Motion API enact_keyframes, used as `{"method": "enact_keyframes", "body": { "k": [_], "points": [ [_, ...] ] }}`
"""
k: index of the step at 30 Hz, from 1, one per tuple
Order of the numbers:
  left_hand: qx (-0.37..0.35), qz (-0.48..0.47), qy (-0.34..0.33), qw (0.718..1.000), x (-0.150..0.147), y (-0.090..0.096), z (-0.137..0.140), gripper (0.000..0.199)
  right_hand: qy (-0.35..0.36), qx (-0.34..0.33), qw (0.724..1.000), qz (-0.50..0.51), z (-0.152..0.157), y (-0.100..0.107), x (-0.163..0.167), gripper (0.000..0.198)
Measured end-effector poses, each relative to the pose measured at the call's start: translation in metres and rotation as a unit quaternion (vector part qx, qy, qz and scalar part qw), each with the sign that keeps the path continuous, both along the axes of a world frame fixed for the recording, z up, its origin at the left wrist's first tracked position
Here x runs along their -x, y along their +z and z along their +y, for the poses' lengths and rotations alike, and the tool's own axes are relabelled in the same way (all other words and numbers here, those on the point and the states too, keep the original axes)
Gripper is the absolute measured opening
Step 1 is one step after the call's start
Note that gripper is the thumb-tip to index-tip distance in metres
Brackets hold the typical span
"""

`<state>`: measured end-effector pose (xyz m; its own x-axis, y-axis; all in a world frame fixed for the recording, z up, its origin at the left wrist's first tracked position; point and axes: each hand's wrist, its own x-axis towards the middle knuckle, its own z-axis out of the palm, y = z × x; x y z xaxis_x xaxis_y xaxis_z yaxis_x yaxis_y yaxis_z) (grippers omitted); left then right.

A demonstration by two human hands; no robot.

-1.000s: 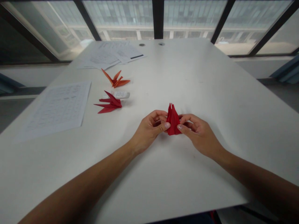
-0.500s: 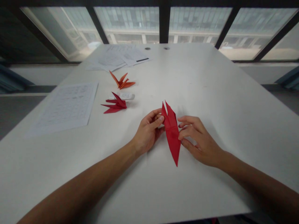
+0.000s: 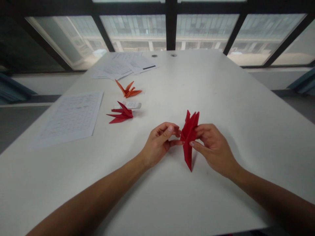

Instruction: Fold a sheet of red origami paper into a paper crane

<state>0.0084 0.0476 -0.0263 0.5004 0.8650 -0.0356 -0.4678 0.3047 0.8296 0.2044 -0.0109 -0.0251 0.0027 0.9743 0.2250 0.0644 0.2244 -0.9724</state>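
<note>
A folded red origami paper is held above the table in front of me, with several points upward and one long point downward. My right hand pinches its right side between thumb and fingers. At its left edge is my left hand, fingers curved and apart, thumb off the paper. The left fingertips reach the paper's edge, and a lower finger seems to touch it. Farther left lie a finished-looking dark red origami crane and an orange origami crane.
A small white labelled object lies partly behind the dark red crane. A printed sheet is on the left of the white table, and more papers overlap at the far end. Windows stand beyond.
The red paper has turned and its upper flaps are spread out. It has shifted slightly right; my right hand now pinches it and my left thumb has come off it.
</note>
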Motion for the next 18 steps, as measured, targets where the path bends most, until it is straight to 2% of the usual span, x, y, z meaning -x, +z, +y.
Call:
{"method": "enact_keyframes", "body": {
  "k": [3,5,8,11,18],
  "points": [
    [-0.036,0.011,-0.017,0.999,0.000,0.002,-0.002,0.031,-0.015,-0.020,0.999,0.046,0.001,0.004,-0.001,0.055],
    [-0.072,0.039,-0.021,0.996,-0.001,0.004,-0.004,0.033,-0.019,-0.024,0.999,0.030,0.002,0.009,-0.001,0.060],
    [-0.116,0.090,-0.023,0.989,-0.002,0.006,-0.006,0.030,-0.023,-0.036,0.999,-0.006,0.002,0.013,-0.002,0.046],
    [-0.140,0.102,-0.030,0.984,-0.001,0.009,-0.009,0.031,-0.012,-0.055,0.997,-0.057,0.001,0.010,-0.003,0.033],
    [-0.191,0.105,-0.048,0.975,0.000,0.013,-0.014,0.033,0.026,-0.088,0.986,-0.137,-0.004,0.000,-0.011,0.034]
  ]
}}
